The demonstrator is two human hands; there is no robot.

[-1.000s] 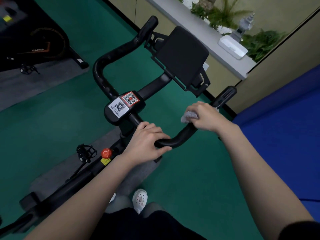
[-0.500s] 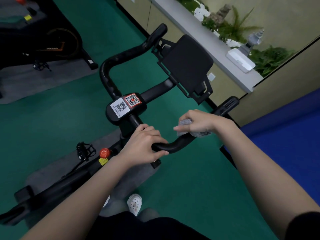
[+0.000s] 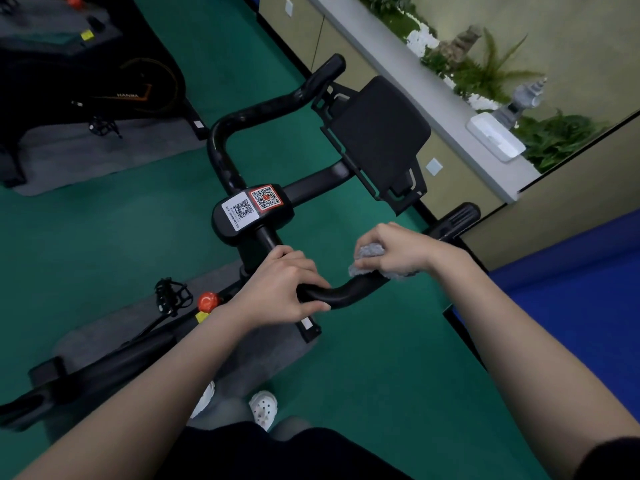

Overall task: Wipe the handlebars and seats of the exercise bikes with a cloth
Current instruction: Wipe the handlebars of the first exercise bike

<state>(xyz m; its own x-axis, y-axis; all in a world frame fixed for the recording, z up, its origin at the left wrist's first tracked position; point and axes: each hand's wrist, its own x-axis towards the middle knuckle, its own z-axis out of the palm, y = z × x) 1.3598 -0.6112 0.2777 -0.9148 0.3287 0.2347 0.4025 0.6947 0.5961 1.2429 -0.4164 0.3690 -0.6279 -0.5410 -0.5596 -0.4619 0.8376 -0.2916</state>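
Green floor (image 3: pixel 363 368) runs underfoot, with grey mats (image 3: pixel 104 157) laid on it and a blue mat (image 3: pixel 581 306) off to the right. Along the wall runs a pale ledge (image 3: pixel 408 81) — ferns (image 3: pixel 491 74), white pebbles (image 3: pixel 420 38), a small stone pagoda (image 3: pixel 523 98) and a white box (image 3: pixel 495 136) on it. White clogs (image 3: pixel 263 408) show below.

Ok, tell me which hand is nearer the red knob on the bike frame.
Left. The left hand grips the handlebar just right of the red knob; the right hand, holding the cloth, is farther right.

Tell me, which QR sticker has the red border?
The QR sticker nearer the tablet holder; the other sticker beside it is plain white.
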